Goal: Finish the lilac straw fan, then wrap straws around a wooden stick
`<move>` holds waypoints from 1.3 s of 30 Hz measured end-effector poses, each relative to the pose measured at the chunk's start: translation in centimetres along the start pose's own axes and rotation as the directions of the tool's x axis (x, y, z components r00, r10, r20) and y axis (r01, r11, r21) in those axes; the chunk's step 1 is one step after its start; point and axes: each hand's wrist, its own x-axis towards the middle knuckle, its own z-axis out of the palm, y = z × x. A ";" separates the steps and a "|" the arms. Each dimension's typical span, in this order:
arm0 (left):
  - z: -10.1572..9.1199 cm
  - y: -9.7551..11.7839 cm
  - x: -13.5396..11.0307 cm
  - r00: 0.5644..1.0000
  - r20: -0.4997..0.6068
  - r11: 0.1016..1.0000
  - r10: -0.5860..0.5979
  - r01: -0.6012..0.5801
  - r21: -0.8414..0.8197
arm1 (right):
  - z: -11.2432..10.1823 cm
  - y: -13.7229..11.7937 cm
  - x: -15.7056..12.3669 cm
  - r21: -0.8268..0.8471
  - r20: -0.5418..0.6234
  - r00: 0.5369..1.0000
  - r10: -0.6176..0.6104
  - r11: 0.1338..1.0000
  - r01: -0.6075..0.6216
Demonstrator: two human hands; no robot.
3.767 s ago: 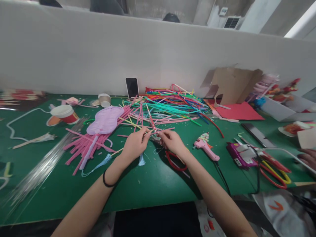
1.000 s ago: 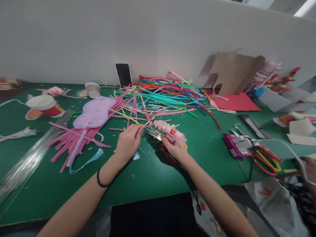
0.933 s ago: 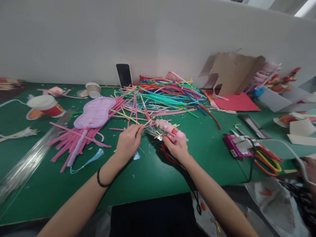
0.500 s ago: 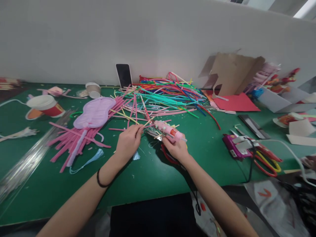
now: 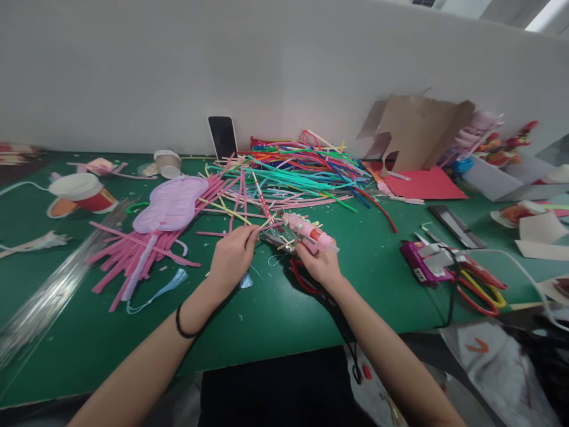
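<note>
My right hand [image 5: 320, 265] is wrapped round a pink glue gun [image 5: 309, 231] whose nozzle points left toward a small bundle of thin sticks [image 5: 272, 228]. My left hand [image 5: 232, 255] is closed in a pinch on that bundle, just left of the gun's tip. Both hands hover low over the green table [image 5: 275, 308], in front of a big heap of coloured straws [image 5: 302, 172]. A red-handled pair of scissors [image 5: 304, 283] lies partly under my right hand.
A lilac eye mask [image 5: 171, 203] lies on pink strips at left, near a red paper cup [image 5: 82, 193]. A phone [image 5: 222, 137] leans on the white partition. At right are a purple device [image 5: 420, 264], red and yellow loops [image 5: 482, 287], red paper [image 5: 424, 184] and cardboard [image 5: 418, 133].
My right hand picked up the pink glue gun from the table at right and brought it to the sticks my left hand pinches; over the last second both hands stay nearly still.
</note>
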 end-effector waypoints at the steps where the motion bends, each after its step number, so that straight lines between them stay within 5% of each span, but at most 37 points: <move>1: 0.0 0.0 0.0 1.000 0.004 1.000 -0.001 0.001 -0.003 | 0.0 0.0 0.0 0.001 0.009 1.000 -0.007 1.000 0.007; 11: -0.1 -0.1 0.0 1.000 0.024 1.000 -0.012 0.013 -0.008 | -0.1 0.0 0.0 -0.022 0.068 0.997 -0.047 0.999 0.049; 23: -0.2 0.1 0.1 1.000 -0.002 1.000 -0.026 0.026 -0.013 | -0.4 0.1 0.0 -0.053 -0.055 0.998 -0.041 0.998 0.038; 29: 0.0 -0.1 0.1 1.000 0.018 0.999 -0.026 0.026 -0.021 | -0.4 -0.1 -0.2 -0.023 0.071 0.996 -0.058 0.998 0.059; 39: -0.1 0.1 0.1 1.000 0.016 1.000 -0.020 0.020 -0.018 | -0.4 0.4 -0.2 -0.047 0.077 0.992 -0.096 0.994 0.100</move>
